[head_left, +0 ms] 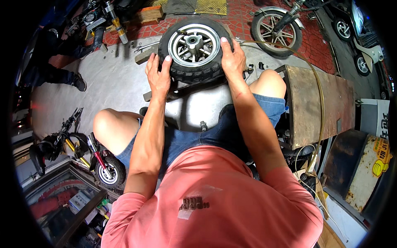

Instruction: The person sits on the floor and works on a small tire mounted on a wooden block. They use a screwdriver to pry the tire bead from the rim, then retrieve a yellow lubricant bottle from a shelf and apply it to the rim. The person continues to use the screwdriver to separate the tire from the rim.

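A small black tyre (186, 70) on a silver spoked rim (192, 58) lies flat ahead of me, over dark supporting bars (147, 96). My left hand (158, 74) holds the tyre's near left side, thumb near the rim. My right hand (232, 58) grips its right side, thumb up beside the rim's edge. Behind the tyre's left side a wrench (140, 48) lies by a block. Small dark metal parts (261, 66) sit just right of my right hand.
A motorbike wheel (276, 31) stands beyond, right. A wooden bench (314, 107) with a hose (320, 87) over it is beside my right leg. Scooters (74, 144) stand at left and upper left. Another person's leg and shoe (78, 82) are at far left.
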Tool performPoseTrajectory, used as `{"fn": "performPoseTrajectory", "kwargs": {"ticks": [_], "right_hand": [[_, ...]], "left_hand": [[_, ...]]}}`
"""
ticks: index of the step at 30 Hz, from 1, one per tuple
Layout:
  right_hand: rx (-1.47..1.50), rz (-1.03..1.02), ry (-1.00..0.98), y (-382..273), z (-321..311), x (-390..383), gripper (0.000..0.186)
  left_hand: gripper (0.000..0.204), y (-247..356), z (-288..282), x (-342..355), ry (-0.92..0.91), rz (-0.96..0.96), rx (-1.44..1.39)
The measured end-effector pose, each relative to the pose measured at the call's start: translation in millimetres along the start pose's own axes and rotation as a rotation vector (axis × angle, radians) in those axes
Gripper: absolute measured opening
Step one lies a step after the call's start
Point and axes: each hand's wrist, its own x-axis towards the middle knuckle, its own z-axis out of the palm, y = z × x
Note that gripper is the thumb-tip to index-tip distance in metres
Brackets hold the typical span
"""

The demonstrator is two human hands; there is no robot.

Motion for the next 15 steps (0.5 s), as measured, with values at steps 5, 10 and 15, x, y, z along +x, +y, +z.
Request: {"fn": "performPoseTrajectory", "kwargs": {"ticks": [5,10,15], "right_hand": [[0.071,0.011,-0.045,-16.2,19.6,-7.0,0.073],[0.189,0.051,-0.072,-16.5,29.1,1.6,0.073],[0.231,0.055,-0.132,-5.7,36.8,1.0,0.067]], "left_hand": [[0.078,-7.7,-15.7,-6.4,0.015,-0.215,-0.449],[0.068,0.8,-27.1,-8.6,-0.010,-0.278,-0.854],[0.057,4.5,-36.7,-7.9,-0.042,-0.262,-0.975]]}}
